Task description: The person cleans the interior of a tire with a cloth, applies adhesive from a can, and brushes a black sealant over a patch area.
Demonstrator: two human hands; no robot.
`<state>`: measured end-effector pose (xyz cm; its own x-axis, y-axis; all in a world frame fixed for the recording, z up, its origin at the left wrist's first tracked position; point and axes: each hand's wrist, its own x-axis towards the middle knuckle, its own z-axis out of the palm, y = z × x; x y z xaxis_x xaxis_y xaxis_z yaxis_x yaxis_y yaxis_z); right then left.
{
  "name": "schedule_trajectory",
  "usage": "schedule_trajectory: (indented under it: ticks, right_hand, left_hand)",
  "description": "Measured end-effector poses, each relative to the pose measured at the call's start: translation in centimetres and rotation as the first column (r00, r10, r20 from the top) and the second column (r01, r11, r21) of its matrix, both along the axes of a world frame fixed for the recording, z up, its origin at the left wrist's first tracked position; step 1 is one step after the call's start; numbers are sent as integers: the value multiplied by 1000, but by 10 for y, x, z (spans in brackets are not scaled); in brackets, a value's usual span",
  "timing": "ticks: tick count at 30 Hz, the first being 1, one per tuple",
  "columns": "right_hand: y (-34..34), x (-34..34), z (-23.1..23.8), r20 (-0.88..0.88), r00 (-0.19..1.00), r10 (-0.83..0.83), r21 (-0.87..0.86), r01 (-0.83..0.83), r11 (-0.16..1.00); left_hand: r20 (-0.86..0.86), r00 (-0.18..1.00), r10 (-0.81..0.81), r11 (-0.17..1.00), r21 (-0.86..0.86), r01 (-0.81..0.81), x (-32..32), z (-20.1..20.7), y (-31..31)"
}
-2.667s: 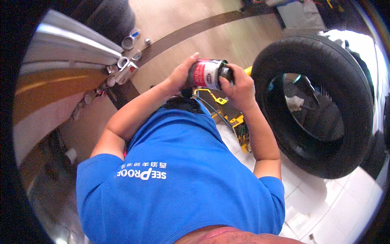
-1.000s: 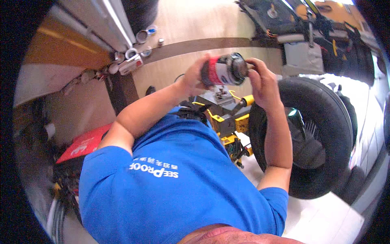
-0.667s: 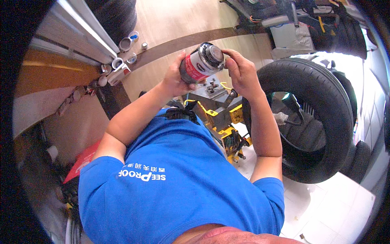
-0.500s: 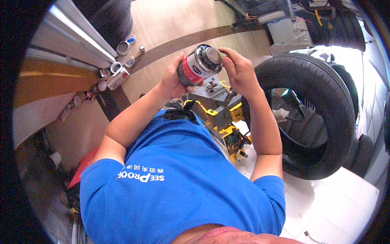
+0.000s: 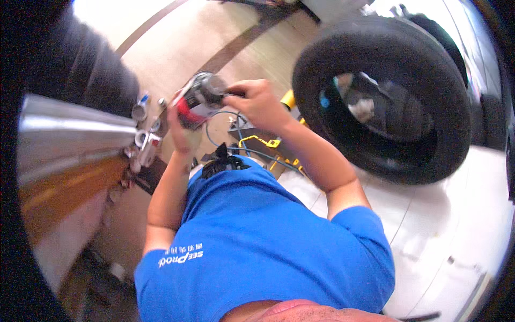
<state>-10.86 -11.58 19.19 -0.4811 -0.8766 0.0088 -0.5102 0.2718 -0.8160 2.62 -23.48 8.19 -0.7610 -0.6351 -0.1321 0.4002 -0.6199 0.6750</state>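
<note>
My left hand [image 5: 181, 129] is wrapped round a round can [image 5: 194, 106] with a red and grey label, held tilted in front of me. The can's silvery screw cap [image 5: 213, 85] points to the upper right, and motion blurs it. Beside the cap, my right hand [image 5: 256, 104] has its thumb and first finger pinched together. A small dark spot shows at those fingertips, but what they hold is too blurred to name.
A large black tyre [image 5: 381, 161] stands at the right. Below the hands are a yellow metal bracket [image 5: 257, 140] and a blue hose [image 5: 263, 154]. Several small jars and cups line the left, including a white cup [image 5: 139, 111]. Dark tyres [image 5: 91, 70] are stacked behind them.
Both hands and the can have shifted left in the picture. The right fingers have come together by the cap. The view has turned, and the tyre appears higher up.
</note>
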Motion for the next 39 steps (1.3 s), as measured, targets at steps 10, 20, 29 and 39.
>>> schedule_trajectory:
  ticks: [10, 20, 29, 39]
  right_hand:
    - [10, 11, -6, -43, 964, -261, -141, 253, 957]
    - [34, 9, -29, -520, 837, -171, -20, 188, 982]
    - [60, 2, -49, -615, 713, -336, -60, 382, 922]
    - [105, -36, -28, 276, 794, -541, -158, 593, 790]
  left_hand:
    - [23, 992, 124, 991, -50, -123, -9, 4, 10]
    - [139, 982, -127, 983, 150, 105, -12, -19, 15]
    - [286, 956, 71, 980, -196, -14, -29, -31, 24]
    - [-264, 894, -363, 805, 395, 443, -21, 3, -3]
